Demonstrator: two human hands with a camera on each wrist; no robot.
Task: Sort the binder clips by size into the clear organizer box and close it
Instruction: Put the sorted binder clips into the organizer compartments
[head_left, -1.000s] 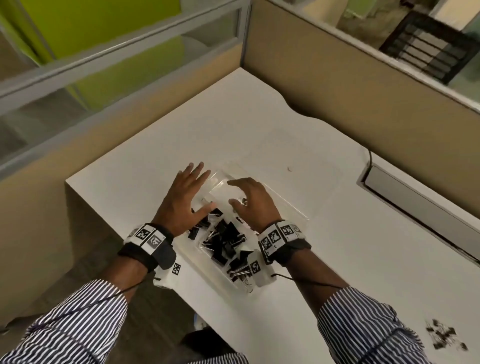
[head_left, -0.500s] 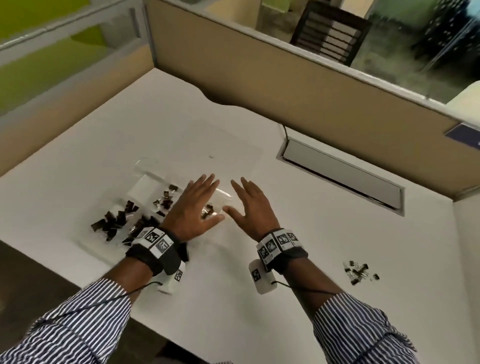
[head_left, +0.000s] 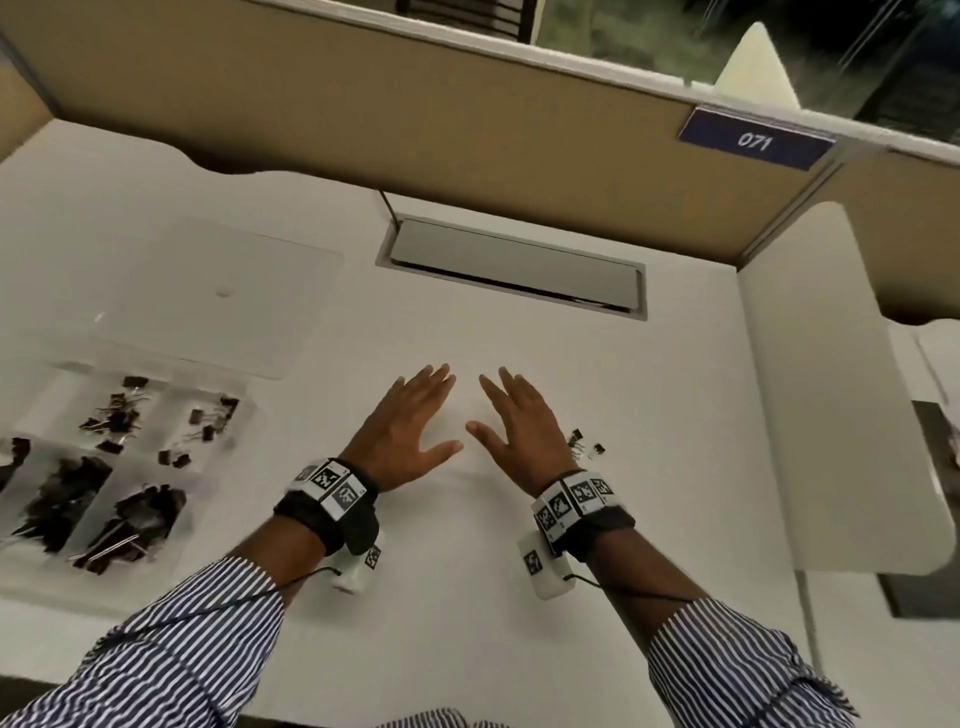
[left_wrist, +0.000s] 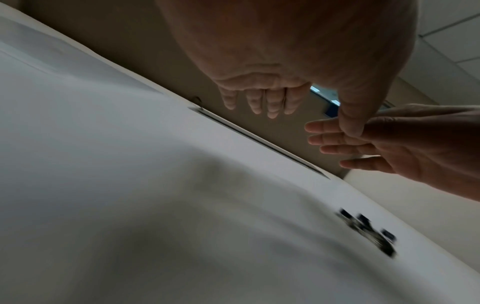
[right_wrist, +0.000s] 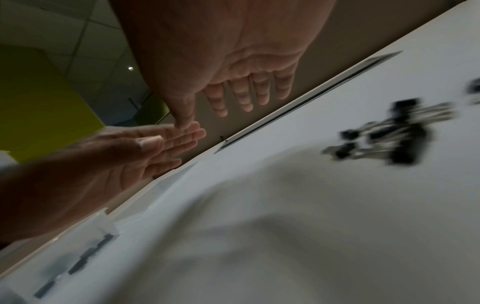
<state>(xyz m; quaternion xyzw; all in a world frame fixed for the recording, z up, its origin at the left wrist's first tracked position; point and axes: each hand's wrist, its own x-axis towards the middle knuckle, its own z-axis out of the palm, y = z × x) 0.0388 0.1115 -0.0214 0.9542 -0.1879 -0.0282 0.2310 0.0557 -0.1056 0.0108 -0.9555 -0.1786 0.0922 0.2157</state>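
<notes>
The clear organizer box lies open at the left of the white desk, with black binder clips sorted in its compartments and its clear lid flat behind it. My left hand and right hand hover side by side over the desk's middle, palms down, fingers straight, holding nothing. A small heap of loose binder clips lies just right of my right hand; it also shows as blurred clips in the left wrist view and clips in the right wrist view.
A grey cable hatch is set into the desk behind my hands. Tan partition walls close the back. A white side panel stands at the right.
Both hands left the organizer box and moved right across the desk toward the loose clips. My head view swung right, so the box now sits at far left.
</notes>
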